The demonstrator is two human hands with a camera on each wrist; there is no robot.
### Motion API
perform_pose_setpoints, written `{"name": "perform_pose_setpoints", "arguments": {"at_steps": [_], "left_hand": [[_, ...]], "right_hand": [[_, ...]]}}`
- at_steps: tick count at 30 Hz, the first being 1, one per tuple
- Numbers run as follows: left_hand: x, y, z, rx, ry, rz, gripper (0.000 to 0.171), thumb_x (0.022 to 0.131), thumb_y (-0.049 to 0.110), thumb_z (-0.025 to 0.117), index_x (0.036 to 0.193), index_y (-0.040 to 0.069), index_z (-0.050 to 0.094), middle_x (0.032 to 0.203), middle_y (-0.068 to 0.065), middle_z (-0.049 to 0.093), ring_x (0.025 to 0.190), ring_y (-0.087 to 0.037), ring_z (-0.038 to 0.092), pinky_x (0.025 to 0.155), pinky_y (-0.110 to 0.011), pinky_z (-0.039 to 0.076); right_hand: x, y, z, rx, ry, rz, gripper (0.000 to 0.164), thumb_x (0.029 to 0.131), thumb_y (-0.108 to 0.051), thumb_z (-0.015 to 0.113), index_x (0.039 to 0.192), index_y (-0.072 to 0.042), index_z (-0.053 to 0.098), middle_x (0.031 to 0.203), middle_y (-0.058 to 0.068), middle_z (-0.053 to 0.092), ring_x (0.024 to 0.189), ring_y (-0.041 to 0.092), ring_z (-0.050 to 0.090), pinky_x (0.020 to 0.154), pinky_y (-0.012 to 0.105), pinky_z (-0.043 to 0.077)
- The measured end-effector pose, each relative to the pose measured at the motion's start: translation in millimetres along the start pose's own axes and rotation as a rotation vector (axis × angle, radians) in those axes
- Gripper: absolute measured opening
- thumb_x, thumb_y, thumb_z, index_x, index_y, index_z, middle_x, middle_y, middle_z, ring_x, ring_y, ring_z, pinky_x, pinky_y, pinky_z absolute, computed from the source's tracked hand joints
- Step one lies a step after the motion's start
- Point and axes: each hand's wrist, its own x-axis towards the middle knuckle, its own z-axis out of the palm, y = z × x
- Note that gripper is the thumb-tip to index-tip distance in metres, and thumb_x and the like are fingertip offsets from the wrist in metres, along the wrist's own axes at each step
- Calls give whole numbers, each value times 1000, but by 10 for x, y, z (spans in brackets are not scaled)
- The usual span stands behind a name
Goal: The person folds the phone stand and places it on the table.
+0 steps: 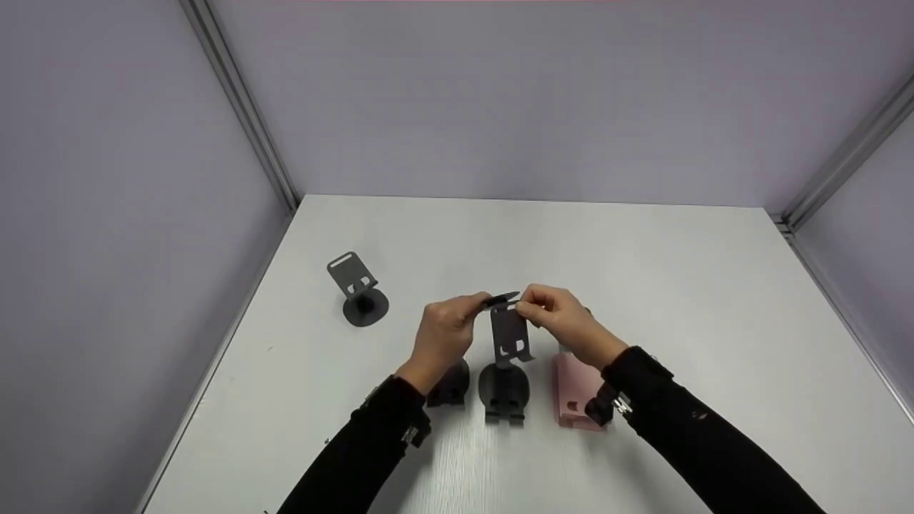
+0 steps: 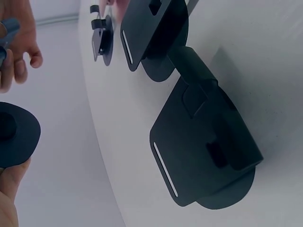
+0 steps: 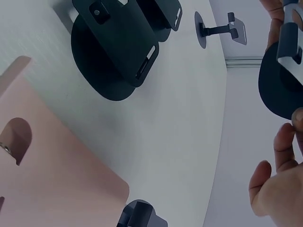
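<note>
Both hands hold one dark grey folding phone stand above the table. Its slotted plate faces the head camera, and its round base shows in both wrist views. My left hand pinches the stand from the left. On the other side, my right hand pinches it between thumb and fingers. Below them, a folded dark stand lies on the table. Another folded stand is partly hidden behind the left wrist. Under the right forearm rests a pink stand.
An unfolded dark stand stands upright at the left of the white table. Beyond the pink stand, another dark stand is partly in view. Pale panels enclose the table's back and sides.
</note>
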Motion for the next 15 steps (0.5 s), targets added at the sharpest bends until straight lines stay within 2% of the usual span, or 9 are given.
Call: {"name": "perform_pose_setpoints", "arguments": {"at_steps": [8,15], "left_hand": [[-3,15,1,15,-23,48,12,91,-3,70,97,6,76,85,-4,76,76,-17,75,64,-30,60],[-9,9,3,22,-16,61,13,90,-5,71,97,6,75,85,-4,77,76,-17,75,64,-29,60]], "right_hand": [[8,29,25,26,-7,-3,27,102,-19,64,88,3,57,80,0,49,83,19,48,75,34,38],[10,47,36,24,-9,-8,26,101,-19,65,87,2,58,81,0,49,84,18,48,77,35,39]]}}
